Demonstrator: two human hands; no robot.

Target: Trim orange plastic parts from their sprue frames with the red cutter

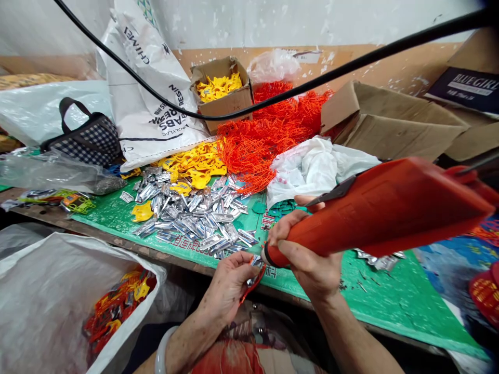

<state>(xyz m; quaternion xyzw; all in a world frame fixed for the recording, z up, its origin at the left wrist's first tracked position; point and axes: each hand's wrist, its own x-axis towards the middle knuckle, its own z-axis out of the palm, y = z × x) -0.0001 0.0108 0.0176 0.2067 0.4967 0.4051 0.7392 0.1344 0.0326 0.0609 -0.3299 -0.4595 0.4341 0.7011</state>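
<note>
On the head view, the only camera I have here, my left hand point(226, 283) is low in the middle, thumb and fingers pinching a small metal piece point(255, 261) together with an orange-red part point(249, 291) at the table's near edge. My right hand point(314, 267) is wrapped around the front of a red power tool point(382, 208), whose black-ringed nose is right up by the pinched metal piece; I can't tell whether the tip touches it. The tool slants up and away to the right. Just beyond my left hand, a heap of shiny metal pieces point(202, 223) spreads over the green sheet point(401, 301). Behind it I see a pile of yellow parts point(198, 162), with a tangle of orange-red parts point(257, 143) to its right and a crumpled white bag point(312, 163) next along. A white printed sack point(156, 93) leans behind the yellow pile, near a cardboard box point(228, 106) holding more yellow parts. At lower left, an open white sack point(47, 291) holds mixed red and yellow pieces point(117, 306). A black cable point(125, 63) sags across the top of my view.
</note>
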